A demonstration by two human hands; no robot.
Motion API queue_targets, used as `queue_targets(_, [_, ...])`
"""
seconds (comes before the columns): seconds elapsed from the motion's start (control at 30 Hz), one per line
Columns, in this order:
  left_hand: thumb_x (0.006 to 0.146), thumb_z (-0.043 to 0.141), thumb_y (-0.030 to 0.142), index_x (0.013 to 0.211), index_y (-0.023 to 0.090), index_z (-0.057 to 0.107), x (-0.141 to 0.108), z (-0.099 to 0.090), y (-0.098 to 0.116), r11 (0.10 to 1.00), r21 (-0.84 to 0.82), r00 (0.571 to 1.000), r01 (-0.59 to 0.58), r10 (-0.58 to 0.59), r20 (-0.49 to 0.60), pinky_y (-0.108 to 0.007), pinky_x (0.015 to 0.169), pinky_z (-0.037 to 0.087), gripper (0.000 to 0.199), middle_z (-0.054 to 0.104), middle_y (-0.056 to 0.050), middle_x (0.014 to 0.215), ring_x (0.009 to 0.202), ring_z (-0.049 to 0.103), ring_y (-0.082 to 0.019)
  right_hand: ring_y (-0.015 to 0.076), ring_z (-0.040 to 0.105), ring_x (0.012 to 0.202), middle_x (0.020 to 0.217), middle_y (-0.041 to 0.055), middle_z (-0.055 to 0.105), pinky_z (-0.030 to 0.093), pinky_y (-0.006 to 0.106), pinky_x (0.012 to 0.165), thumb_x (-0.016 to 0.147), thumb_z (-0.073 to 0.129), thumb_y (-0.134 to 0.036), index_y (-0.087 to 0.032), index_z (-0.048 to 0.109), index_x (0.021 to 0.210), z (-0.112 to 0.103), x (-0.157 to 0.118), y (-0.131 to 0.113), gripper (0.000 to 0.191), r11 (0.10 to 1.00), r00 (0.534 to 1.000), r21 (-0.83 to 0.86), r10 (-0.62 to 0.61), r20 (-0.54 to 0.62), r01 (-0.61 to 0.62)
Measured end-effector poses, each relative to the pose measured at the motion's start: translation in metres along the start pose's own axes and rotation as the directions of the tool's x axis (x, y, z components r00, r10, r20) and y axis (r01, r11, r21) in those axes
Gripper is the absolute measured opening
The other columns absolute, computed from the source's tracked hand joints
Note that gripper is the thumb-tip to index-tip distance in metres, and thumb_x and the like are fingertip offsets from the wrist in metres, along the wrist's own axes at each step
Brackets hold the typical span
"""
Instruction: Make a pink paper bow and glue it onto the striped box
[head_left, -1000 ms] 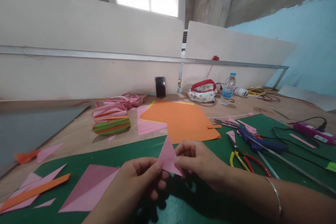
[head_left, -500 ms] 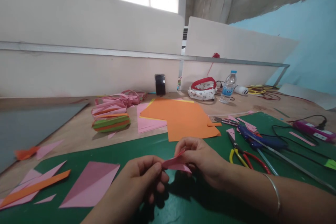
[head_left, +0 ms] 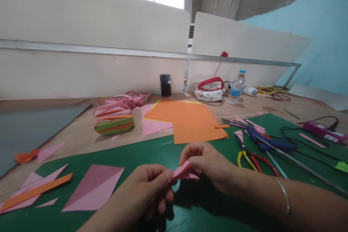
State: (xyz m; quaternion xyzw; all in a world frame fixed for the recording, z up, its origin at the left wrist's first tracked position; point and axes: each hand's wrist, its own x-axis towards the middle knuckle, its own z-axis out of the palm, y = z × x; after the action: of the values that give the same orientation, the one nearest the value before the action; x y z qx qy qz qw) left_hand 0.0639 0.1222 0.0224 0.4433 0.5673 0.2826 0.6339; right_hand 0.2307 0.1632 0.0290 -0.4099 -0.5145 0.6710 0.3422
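Note:
A small folded piece of pink paper (head_left: 183,171) is held between both hands above the green mat (head_left: 130,156). My left hand (head_left: 156,188) pinches its left tip between thumb and forefinger. On the other side my right hand (head_left: 206,163) grips the paper's right part, its fingertips partly hidden behind the folds. A larger pink sheet (head_left: 94,188) lies on the mat left of my left hand. Orange sheets (head_left: 190,119) lie behind the hands, overlapping pink sheets (head_left: 152,125).
To the right lie pliers (head_left: 247,152) with red and yellow handles, a blue glue gun (head_left: 268,143) and cables. Farther back are a bottle (head_left: 236,88), a pouch (head_left: 209,90), a phone (head_left: 165,85) and bundled strips (head_left: 116,108). Paper strips (head_left: 38,192) lie at left.
The pink piece has turned a little in my fingers, and its upper fold now shows more broadly. My left hand has shifted slightly right. The whole view has moved slightly.

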Motion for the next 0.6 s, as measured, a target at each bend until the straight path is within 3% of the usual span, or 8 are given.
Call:
queue_targets(0.17, [0.073, 0.061, 0.052, 0.055, 0.017, 0.053, 0.001, 0.000, -0.003, 0.999, -0.035, 1.000, 0.011, -0.011, 0.001, -0.017, 0.036, 0.024, 0.041, 0.046, 0.006, 0.040, 0.034, 0.034, -0.005, 0.0065, 0.050, 0.039, 0.050, -0.0029, 0.059, 0.031, 0.017, 0.042, 0.067, 0.053, -0.009, -0.014, 0.064, 0.075, -0.001, 0.001, 0.000, 0.014, 0.996, 0.995, -0.027, 0.082, 0.052, -0.080])
queue_targets(0.27, [0.074, 0.056, 0.059, 0.055, 0.020, 0.051, 0.002, -0.002, -0.004, 0.999, -0.044, 0.998, 0.028, -0.031, -0.060, -0.020, 0.036, 0.029, 0.044, 0.040, 0.007, 0.037, 0.034, 0.038, -0.008, 0.0075, 0.055, 0.044, 0.058, -0.0010, 0.062, 0.033, 0.017, 0.043, 0.085, 0.051, -0.026, -0.015, 0.062, 0.093, -0.002, 0.000, 0.000, 0.018, 0.995, 0.994, -0.050, 0.087, 0.060, -0.085])
queue_targets(0.37, [0.074, 0.054, 0.061, 0.055, 0.020, 0.051, 0.007, -0.007, -0.004, 0.993, 0.081, 0.988, -0.084, 0.093, -0.121, -0.020, 0.035, 0.028, 0.045, 0.042, 0.006, 0.037, 0.033, 0.041, -0.010, 0.0070, 0.056, 0.048, 0.062, -0.0002, 0.061, 0.034, 0.016, 0.043, 0.090, 0.047, -0.041, -0.013, 0.060, 0.089, -0.004, -0.002, -0.002, 0.030, 0.992, 0.994, -0.124, 0.034, 0.105, -0.020])
queue_targets(0.5, [0.076, 0.054, 0.058, 0.059, 0.019, 0.056, 0.014, -0.014, -0.005, 0.967, 0.171, 0.967, -0.186, 0.211, -0.142, -0.020, 0.037, 0.028, 0.043, 0.046, 0.005, 0.042, 0.035, 0.042, -0.009, 0.0071, 0.056, 0.052, 0.066, -0.0001, 0.062, 0.038, 0.017, 0.047, 0.082, 0.059, -0.024, -0.013, 0.062, 0.088, -0.003, -0.005, -0.005, 0.013, 0.959, 0.999, -0.282, 0.005, 0.048, 0.009])
queue_targets(0.6, [0.075, 0.059, 0.054, 0.060, 0.019, 0.057, 0.010, -0.011, -0.002, 0.970, 0.131, 0.963, -0.207, 0.225, -0.150, -0.021, 0.041, 0.034, 0.038, 0.051, 0.004, 0.047, 0.040, 0.045, -0.009, 0.0091, 0.056, 0.056, 0.066, 0.0008, 0.062, 0.042, 0.020, 0.053, 0.083, 0.054, -0.016, -0.012, 0.066, 0.090, -0.002, -0.008, -0.006, 0.015, 0.913, 0.992, -0.387, -0.122, 0.036, 0.127])
